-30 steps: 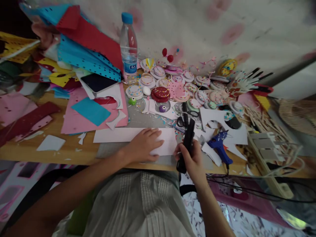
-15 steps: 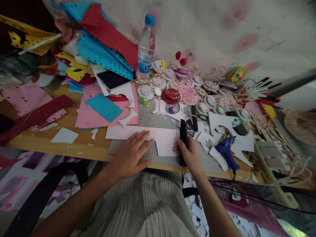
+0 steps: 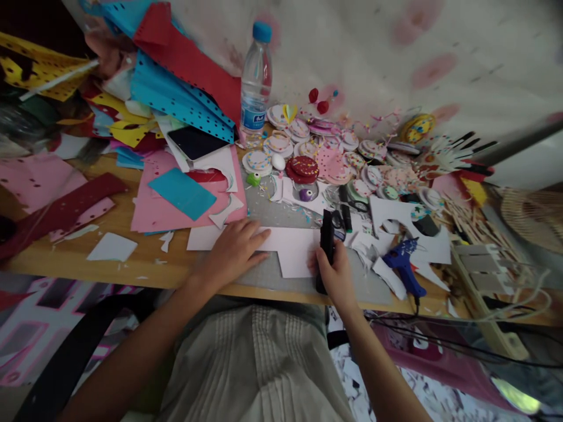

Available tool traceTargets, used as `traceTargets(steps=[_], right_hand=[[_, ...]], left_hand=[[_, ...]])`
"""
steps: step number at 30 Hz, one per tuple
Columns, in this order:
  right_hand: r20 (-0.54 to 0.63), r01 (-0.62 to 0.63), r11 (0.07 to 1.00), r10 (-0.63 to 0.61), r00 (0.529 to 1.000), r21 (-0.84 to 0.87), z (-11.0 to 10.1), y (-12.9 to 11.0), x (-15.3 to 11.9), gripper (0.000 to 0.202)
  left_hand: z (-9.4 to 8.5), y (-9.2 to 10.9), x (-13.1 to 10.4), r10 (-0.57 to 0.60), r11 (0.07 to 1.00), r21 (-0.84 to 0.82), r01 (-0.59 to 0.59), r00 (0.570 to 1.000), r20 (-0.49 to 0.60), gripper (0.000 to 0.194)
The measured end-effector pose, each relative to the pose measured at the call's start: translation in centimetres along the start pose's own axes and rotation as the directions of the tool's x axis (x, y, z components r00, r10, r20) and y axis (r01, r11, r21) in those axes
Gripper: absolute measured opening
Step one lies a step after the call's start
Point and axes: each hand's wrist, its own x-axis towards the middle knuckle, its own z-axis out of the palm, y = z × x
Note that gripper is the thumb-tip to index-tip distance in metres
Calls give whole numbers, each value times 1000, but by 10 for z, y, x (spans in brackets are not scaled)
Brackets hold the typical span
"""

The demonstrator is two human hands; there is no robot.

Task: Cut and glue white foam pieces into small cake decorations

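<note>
A white paper piece with a stepped lower edge lies on the grey mat near the front edge. My left hand rests over its left part, palm down, fingers spread. At the paper's right end my right hand is wrapped round a black stapler-like tool, which stands across the paper's edge. Whether its jaws press on the paper is hidden. Just beyond this tool lie scissors and a dark marker.
Left are blue card, pink sheets and a phone. A bottle stands behind, beside small decorated paper hats. Right lie white scraps, a blue glue gun and wooden sticks.
My left hand has slid left along the paper, its fingers a little closer together. My right hand keeps hold of the black tool. The camera view has shifted slightly.
</note>
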Motion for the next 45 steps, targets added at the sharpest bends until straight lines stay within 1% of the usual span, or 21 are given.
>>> traceTargets(steps=[3, 6, 10, 13, 15, 17, 19, 20, 22, 25, 27, 30, 33, 40, 45], right_hand=[[-11, 5, 1000, -5, 1000, 13, 1, 2, 0, 24], [-23, 21, 999, -21, 1000, 36, 2, 2, -2, 22], [-40, 62, 995, -59, 997, 81, 1, -2, -7, 22], [-60, 104, 990, -99, 993, 93, -1, -5, -13, 21], [-57, 127, 988, -123, 991, 86, -5, -7, -19, 23], [-51, 149, 988, -148, 988, 24, -8, -11, -27, 27], [-15, 166, 982, -168, 986, -86, -11, -19, -36, 30], [22, 173, 975, -171, 985, -136, -12, -23, -41, 30], [137, 197, 961, -172, 976, -194, -11, -33, -52, 31], [302, 265, 929, -183, 936, -260, -5, -45, -68, 32], [367, 299, 904, -178, 913, -306, 2, -49, -76, 33], [395, 306, 885, -156, 905, -352, 12, -52, -81, 34], [386, 293, 862, -126, 914, -414, 18, -54, -81, 35], [404, 291, 816, -78, 912, -500, 23, -59, -84, 29], [430, 265, 749, 29, 903, -608, 27, -64, -86, 25]], left_hand=[[2, -8, 7, 84, 996, 35, -85, 996, 25, 42], [0, -11, 11, 146, 983, 108, -151, 988, 49, 42], [-14, -3, 11, 154, 966, 195, -172, 983, 103, 37], [-30, 6, 10, 102, 976, 175, -131, 981, 166, 31], [-38, 11, 8, 15, 986, 159, -51, 975, 222, 34], [-42, 13, 6, -69, 987, 160, 29, 964, 256, 36], [-43, 15, 3, -98, 988, 139, 63, 961, 260, 31], [-43, 15, 1, -94, 990, 123, 63, 961, 258, 27], [-41, 16, -2, -86, 992, 108, 60, 964, 253, 22], [-39, 17, -6, -101, 989, 132, 70, 964, 247, 21], [-39, 19, -7, -114, 986, 145, 81, 965, 235, 19], [-39, 21, -7, -112, 984, 161, 78, 971, 212, 17], [-39, 22, -7, -100, 985, 160, 66, 971, 216, 17], [-36, 23, -8, -98, 982, 182, 59, 972, 213, 13], [-35, 24, -10, -89, 984, 171, 57, 978, 187, 15]])
